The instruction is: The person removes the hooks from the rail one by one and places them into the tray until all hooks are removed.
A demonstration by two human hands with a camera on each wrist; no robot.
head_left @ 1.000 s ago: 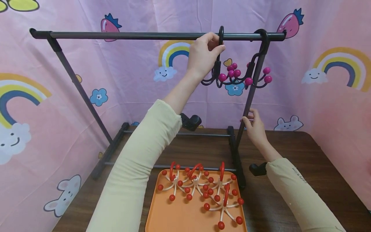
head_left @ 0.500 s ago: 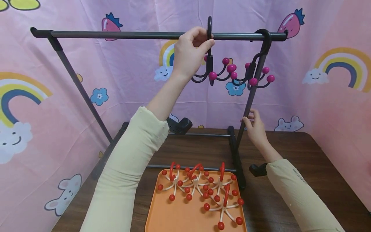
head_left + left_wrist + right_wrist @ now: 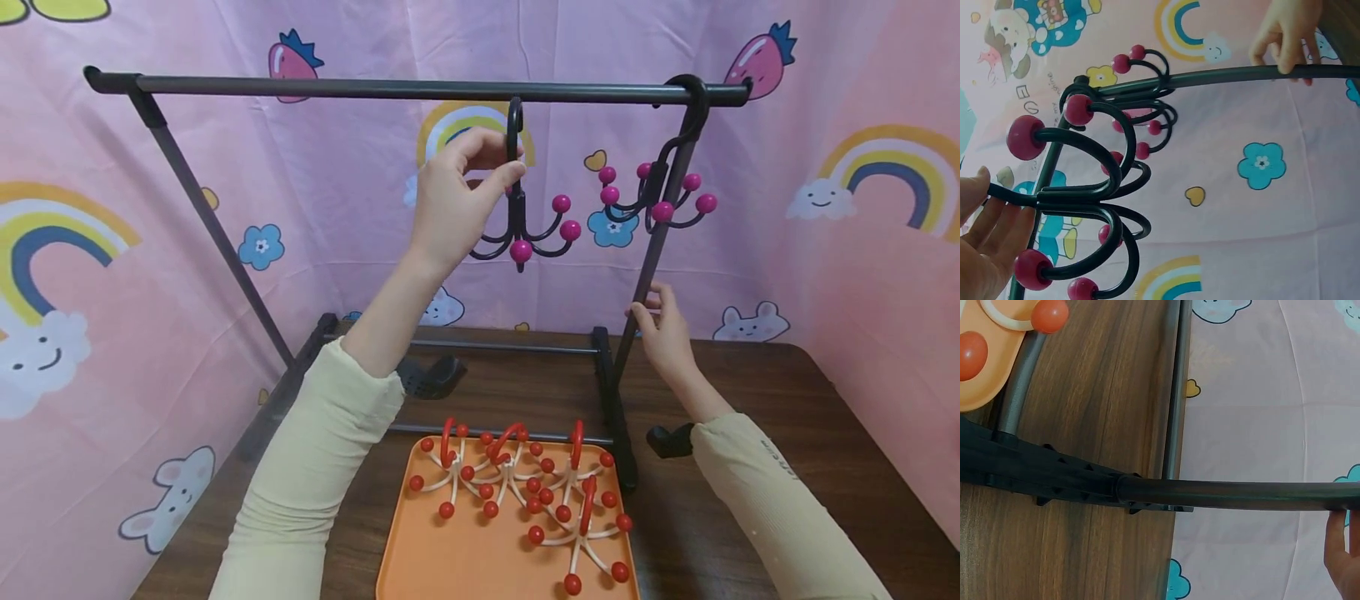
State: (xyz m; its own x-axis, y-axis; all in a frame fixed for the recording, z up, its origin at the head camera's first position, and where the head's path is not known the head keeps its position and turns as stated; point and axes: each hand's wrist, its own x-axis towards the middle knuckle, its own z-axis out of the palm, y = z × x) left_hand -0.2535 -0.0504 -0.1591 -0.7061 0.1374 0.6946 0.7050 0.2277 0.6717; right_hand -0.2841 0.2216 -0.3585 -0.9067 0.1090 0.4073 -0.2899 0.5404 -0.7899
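Note:
My left hand (image 3: 453, 200) pinches the hook stem of a black multi-arm hanger (image 3: 517, 218) with pink ball tips. Its hook top is just below the rack's top rail (image 3: 337, 87), overlapping its lower edge in the head view. In the left wrist view the hanger (image 3: 1072, 197) spreads its curved arms away from the fingers (image 3: 1004, 234). A second such hanger (image 3: 657, 185) hangs at the rail's right end. My right hand (image 3: 667, 337) holds the right upright post (image 3: 657, 250) about midway down; only a few of its fingers (image 3: 1338, 550) show in the right wrist view.
An orange tray (image 3: 450, 558) lies on the wooden table (image 3: 765, 433) in front of the rack. Several white hangers with red hooks (image 3: 588, 504) and red balls stand on it. The rack's dark foot (image 3: 617, 433) is beside the tray. A patterned cloth (image 3: 360, 225) surrounds the table.
My left hand has moved left and down with the black hanger, whose hook went from over the rail to beneath it. The right hand has stayed on the post.

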